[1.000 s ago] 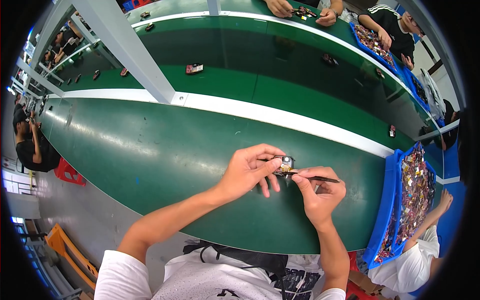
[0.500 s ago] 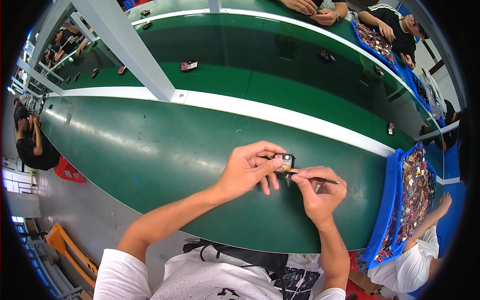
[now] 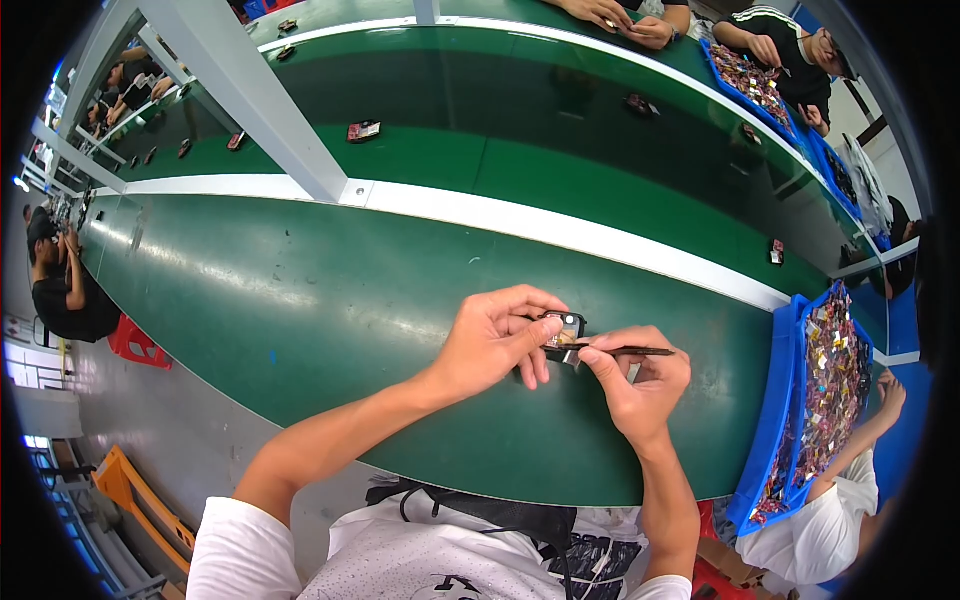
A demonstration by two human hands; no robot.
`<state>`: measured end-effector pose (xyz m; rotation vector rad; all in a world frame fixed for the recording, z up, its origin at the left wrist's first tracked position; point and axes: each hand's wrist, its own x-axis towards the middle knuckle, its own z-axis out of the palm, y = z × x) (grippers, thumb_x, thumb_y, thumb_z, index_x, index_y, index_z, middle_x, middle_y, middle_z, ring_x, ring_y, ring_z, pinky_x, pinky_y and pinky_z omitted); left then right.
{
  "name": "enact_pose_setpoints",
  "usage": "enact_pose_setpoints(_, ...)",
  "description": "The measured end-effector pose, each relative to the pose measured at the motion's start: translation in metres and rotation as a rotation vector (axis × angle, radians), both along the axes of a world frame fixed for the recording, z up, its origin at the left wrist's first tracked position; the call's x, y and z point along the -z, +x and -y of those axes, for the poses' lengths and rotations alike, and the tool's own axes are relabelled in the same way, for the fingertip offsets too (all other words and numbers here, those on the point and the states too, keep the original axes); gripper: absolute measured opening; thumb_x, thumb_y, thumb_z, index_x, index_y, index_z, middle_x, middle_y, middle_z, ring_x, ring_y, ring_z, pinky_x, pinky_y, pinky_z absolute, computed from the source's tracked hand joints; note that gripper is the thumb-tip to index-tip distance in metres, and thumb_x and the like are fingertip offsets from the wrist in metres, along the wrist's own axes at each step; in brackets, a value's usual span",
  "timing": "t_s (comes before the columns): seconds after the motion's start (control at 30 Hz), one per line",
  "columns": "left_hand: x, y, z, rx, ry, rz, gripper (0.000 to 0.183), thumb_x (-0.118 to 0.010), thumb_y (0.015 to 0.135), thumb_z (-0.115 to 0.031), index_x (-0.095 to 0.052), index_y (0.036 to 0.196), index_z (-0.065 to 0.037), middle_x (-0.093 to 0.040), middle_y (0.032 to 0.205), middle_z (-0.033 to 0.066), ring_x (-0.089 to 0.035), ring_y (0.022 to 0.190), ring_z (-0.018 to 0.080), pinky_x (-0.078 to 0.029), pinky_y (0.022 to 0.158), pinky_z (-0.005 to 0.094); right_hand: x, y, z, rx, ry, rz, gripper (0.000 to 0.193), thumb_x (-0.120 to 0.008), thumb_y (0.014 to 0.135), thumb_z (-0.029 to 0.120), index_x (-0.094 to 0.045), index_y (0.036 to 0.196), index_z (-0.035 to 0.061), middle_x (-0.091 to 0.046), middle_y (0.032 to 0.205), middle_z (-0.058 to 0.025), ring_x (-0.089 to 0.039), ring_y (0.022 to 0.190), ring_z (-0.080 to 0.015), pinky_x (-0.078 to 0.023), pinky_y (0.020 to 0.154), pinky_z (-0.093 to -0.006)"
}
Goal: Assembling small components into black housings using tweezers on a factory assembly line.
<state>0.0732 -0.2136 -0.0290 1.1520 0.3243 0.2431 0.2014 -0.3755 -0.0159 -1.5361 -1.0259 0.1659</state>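
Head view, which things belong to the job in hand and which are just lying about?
In use:
small black-framed device, in the left hand
slim dark tool, in the right hand

Apparently not part of it:
red stool
orange frame

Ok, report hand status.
Left hand gripping small black rectangular device. Right hand holding slim black stick-like tool at its lower edge. Blue plastic bins rightward, clear of hands.

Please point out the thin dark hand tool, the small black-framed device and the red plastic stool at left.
Thin dark hand tool (image 3: 642, 351), head view: shaft.
Small black-framed device (image 3: 569, 328), head view: visible face.
Red plastic stool (image 3: 128, 337), head view: side.
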Motion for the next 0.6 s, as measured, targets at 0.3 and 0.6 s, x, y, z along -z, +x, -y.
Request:
enact_pose_setpoints(0.3,-0.0018,0.0024,0.0017,-0.057,0.022,0.003,0.024,-0.061,0.101,-0.006,-0.062,0.119,0.01,-0.07,0.094,0.0157,-0.069,0.062,0.0168,-0.056,0.049,0.0262,-0.0021,-0.0025,-0.0004,0.03,0.016,-0.018,0.012,-0.083,0.079,-0.002,-0.074,0.086,0.0009,-0.077,0.083,-0.0082,-0.046,0.046,-0.0015,-0.032,0.044,-0.0187)
enact_pose_setpoints(0.6,0.0008,0.0049,0.0031,-0.054,0.016,0.017,0.024,-0.061,0.102,-0.006,-0.061,0.12,0.01,-0.07,0.093,0.0155,-0.069,0.062,0.0168,-0.056,0.05,0.0259,0.0004,-0.0005,-0.0007,0.017,0.018,0.066,0.013,-0.082,0.077,-0.003,-0.073,0.085,0.0015,-0.078,0.085,-0.0097,-0.046,0.043,-0.003,-0.033,0.043,-0.0197)
